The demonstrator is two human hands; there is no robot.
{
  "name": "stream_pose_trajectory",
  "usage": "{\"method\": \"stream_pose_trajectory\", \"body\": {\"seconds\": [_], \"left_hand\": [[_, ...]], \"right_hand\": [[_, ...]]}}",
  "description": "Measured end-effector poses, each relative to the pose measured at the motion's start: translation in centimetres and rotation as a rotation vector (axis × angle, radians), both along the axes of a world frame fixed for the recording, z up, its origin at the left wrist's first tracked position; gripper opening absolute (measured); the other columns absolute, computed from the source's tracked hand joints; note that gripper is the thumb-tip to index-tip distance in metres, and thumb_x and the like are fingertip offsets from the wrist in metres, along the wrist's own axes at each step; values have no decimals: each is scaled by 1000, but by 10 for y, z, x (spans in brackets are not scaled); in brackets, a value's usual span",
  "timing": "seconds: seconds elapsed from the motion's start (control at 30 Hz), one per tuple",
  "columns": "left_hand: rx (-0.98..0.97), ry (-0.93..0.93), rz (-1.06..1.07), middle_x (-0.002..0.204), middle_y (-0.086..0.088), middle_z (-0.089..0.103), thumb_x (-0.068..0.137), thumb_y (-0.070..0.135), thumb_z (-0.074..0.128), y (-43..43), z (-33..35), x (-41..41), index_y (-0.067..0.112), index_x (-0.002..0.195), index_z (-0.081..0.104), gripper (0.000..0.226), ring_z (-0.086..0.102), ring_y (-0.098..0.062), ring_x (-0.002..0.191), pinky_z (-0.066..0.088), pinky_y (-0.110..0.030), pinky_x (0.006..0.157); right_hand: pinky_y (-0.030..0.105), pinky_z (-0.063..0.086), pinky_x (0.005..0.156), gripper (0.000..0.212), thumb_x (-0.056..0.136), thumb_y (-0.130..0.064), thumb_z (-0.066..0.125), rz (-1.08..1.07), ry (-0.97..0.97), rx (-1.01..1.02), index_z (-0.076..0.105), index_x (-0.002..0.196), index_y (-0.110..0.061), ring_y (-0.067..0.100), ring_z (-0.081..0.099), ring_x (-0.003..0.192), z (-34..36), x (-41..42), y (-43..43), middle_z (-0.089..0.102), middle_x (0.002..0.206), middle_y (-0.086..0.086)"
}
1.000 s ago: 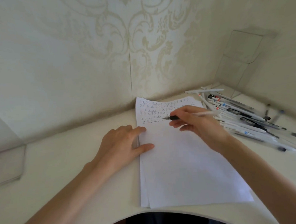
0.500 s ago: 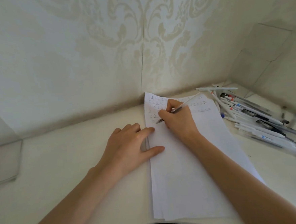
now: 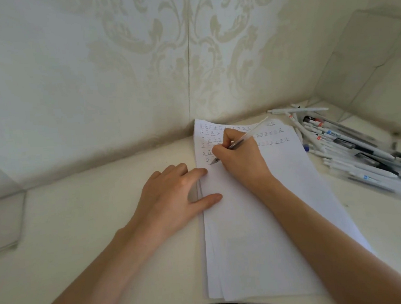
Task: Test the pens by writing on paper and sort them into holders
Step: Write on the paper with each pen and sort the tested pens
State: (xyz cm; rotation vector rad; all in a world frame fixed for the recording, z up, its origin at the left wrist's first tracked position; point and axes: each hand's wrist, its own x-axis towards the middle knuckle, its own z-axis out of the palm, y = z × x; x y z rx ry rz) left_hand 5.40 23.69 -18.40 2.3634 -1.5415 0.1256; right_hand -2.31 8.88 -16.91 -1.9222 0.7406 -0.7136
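My right hand (image 3: 240, 159) pinches a pen (image 3: 242, 139) between thumb and curled fingers, its heel resting on the paper (image 3: 259, 230). The pen runs through the grip on a slant. Its tip comes out at 8 o'clock from my knuckles and meets the sheet just under the rows of written marks. The clear barrel sticks out past the hand toward 2 o'clock. The marks fill the top of the paper, from 12 to 2 o'clock of the tip, and my hand hides some of them.

My left hand (image 3: 174, 196) lies flat at 8 o'clock from the right one, fingers spread and relaxed. The forefinger and thumb tips press on the paper's left edge, and the palm rests on the table (image 3: 82, 243).

The pile of pens (image 3: 351, 148) lies on the table at 3 o'clock from my right hand, just beside the paper's right edge and apart from the grip. The left holder (image 3: 2, 220), clear, stands at the table's far left, at 9 o'clock. The right holder (image 3: 377, 51), also clear and faint, stands behind the pile at 1 o'clock.
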Motion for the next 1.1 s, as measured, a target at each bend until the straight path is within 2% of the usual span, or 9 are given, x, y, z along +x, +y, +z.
{"method": "stream_pose_trajectory", "body": {"seconds": [0.13,0.27,0.47,0.6,0.7,0.83,0.97,1.03,1.1], "left_hand": [[0,-3,1,76,13,37,66,80,19,0,-1,-1,36,120,55,78,48,-12,84,24,-26,65],[-11,-7,1,76,13,38,68,80,20,0,-1,0,35,119,56,77,49,-12,82,25,-27,64],[-24,0,-8,75,13,37,68,80,21,-1,-2,0,34,118,57,76,44,-11,77,25,-27,63],[-42,3,-20,74,13,36,70,79,23,-1,-2,-1,32,116,59,74,46,-12,76,25,-27,62],[-41,10,-23,75,14,38,70,79,23,-1,-2,-1,32,116,58,75,48,-13,78,26,-26,63],[-62,30,-23,83,13,51,68,79,24,-1,-2,-1,29,112,57,74,52,-13,84,29,-26,66],[-64,40,-36,83,16,46,68,80,24,0,-1,-1,29,111,55,74,51,-13,85,27,-25,67],[-51,55,-40,86,16,43,71,78,32,0,1,-2,27,115,53,70,50,-12,88,28,-25,69],[-95,141,-39,89,14,42,80,61,51,1,1,-5,21,120,46,57,50,-14,90,32,-25,73]], "right_hand": [[17,20,42,35,74,-4,56,4,1,5,27,59,-17,5,26,43,-1,1,-1,24,50,-8],[21,21,43,34,76,-4,55,6,-14,45,28,60,-16,4,33,36,-1,-1,-1,26,48,-6],[17,23,42,33,77,-3,56,1,-16,36,30,60,-15,2,36,36,1,-1,0,28,46,-7],[21,26,43,33,75,-5,56,20,0,52,30,58,-16,5,34,37,0,-2,1,34,39,-9],[21,24,42,34,74,-5,56,28,-1,66,29,58,-16,6,31,36,1,-2,2,32,42,-4],[20,25,41,33,74,-5,57,37,7,74,30,58,-16,8,31,37,1,-3,2,34,41,-4],[20,23,44,34,75,-7,56,12,53,17,28,59,-18,6,29,40,1,-2,2,28,44,-9],[19,20,43,35,76,-5,54,-14,34,15,26,59,-18,6,27,42,2,-2,1,24,45,-10],[18,22,42,33,78,-5,53,-10,17,25,28,60,-17,3,36,40,3,-3,1,28,41,-10]]}}
